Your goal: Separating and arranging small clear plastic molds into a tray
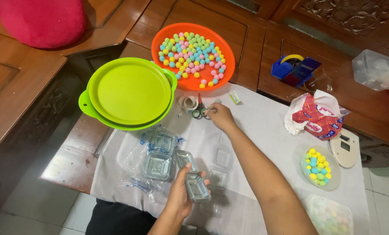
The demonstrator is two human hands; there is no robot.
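The right hand (218,115) reaches out across the white cloth (264,130) toward 12 o'clock, its fingers curled together over the green-ringed handles of a small pair of scissors (202,112). The fingertips touch or hide part of the handles; whether they have closed through the rings cannot be told from this view. The scissors lie just at 9 o'clock of the knuckles, their red-tipped long axis running up toward 12 o'clock, pointing at the orange tray (193,56) of small pastel balls. A roll of clear tape (188,103) sits touching or nearly touching the scissors on their 9 o'clock side.

The left hand (181,193) is much nearer the body, at 6 o'clock of the scissors and well apart from them. Its fingers are clamped around a small clear plastic clamshell box (195,182), held tilted with its long axis running from 11 to 5 o'clock. So the right hand is by far the nearer to the scissors, and the forearm runs diagonally from 5 o'clock up to 11 o'clock across the cloth.

At 9 o'clock of the left hand lies a bag of more clear boxes (157,156), and beyond it, toward 11 o'clock, stacked lime green trays (129,93). At 3 o'clock of the right forearm stand a small dish of coloured balls (319,167) and a tissue pack (318,115).
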